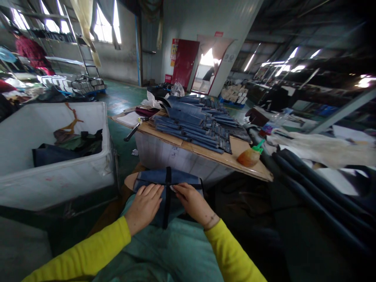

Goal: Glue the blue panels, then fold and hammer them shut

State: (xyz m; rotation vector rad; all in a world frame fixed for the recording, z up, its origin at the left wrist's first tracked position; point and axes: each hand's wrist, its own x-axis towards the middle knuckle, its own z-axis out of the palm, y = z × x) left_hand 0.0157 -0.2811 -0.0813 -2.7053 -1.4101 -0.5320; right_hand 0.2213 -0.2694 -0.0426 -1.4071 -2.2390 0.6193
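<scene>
On my lap, over the green apron (pixel 176 250), lies a dark blue leather-like piece (pixel 188 177) with a tan rounded end (pixel 131 180) at its left. A black strap (pixel 167 207) crosses its middle from front to back. My left hand (pixel 148 203) rests on the near part, left of the strap, its fingers laid flat. Just right of the strap, my right hand (pixel 190 201) has thumb and forefinger pinched together on the piece. Something small and whitish shows at those fingertips, too small to name.
Ahead, a cardboard-topped bin (pixel 188 145) carries stacked blue pieces (pixel 190 121), a hammer-like tool (pixel 135 129) and an orange bottle with a green nozzle (pixel 249 157). To the left stands a white tub (pixel 58 176) with scraps. Dark rolls (pixel 317 188) lie right. A person (pixel 32 51) is far left.
</scene>
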